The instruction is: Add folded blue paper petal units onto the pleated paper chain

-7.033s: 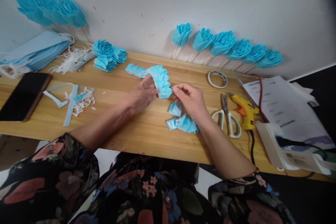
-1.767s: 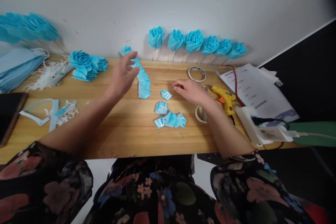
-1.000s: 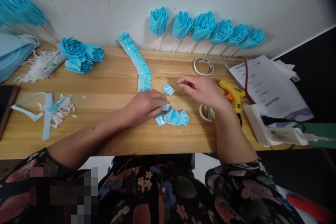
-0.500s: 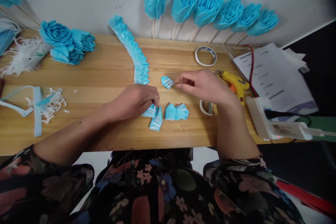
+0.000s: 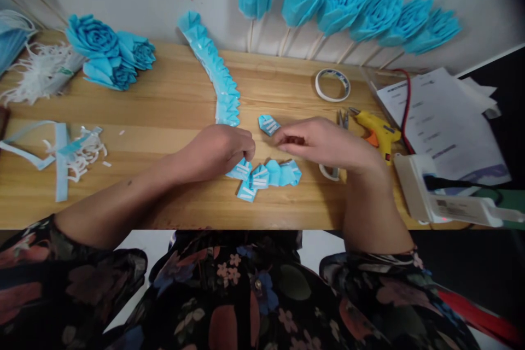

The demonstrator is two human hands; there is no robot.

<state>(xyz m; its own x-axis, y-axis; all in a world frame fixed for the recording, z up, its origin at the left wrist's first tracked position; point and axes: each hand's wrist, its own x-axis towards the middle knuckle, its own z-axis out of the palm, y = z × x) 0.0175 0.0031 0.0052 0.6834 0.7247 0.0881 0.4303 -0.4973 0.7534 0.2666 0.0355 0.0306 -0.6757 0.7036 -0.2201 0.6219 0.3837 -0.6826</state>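
Note:
My right hand [image 5: 315, 139] pinches the edge of a small folded blue petal piece [image 5: 268, 123] with white strips on it. My left hand [image 5: 221, 149] has its fingers curled together; whatever they may hold is hidden. Just below its fingertips lie several similar folded blue pieces [image 5: 260, 177] with white strips, partly overlapping. Plainer blue pieces [image 5: 279, 173] join them on the right. Beyond my left hand stretches a long pleated blue strip [image 5: 215, 68], its far end close to the wall.
Blue fabric flowers on sticks [image 5: 344, 0] lean on the wall. More flowers [image 5: 96, 38] lie left, by white cords [image 5: 45, 71] and scraps [image 5: 84, 153]. At right are a tape roll [image 5: 333, 85], pliers [image 5: 341, 119], a yellow glue gun [image 5: 379, 131], a power strip [image 5: 414, 186] and papers [image 5: 447, 126].
A folded piece with white strips now lies among the others below my left hand. The whole view has shifted slightly. My right hand remains at its piece.

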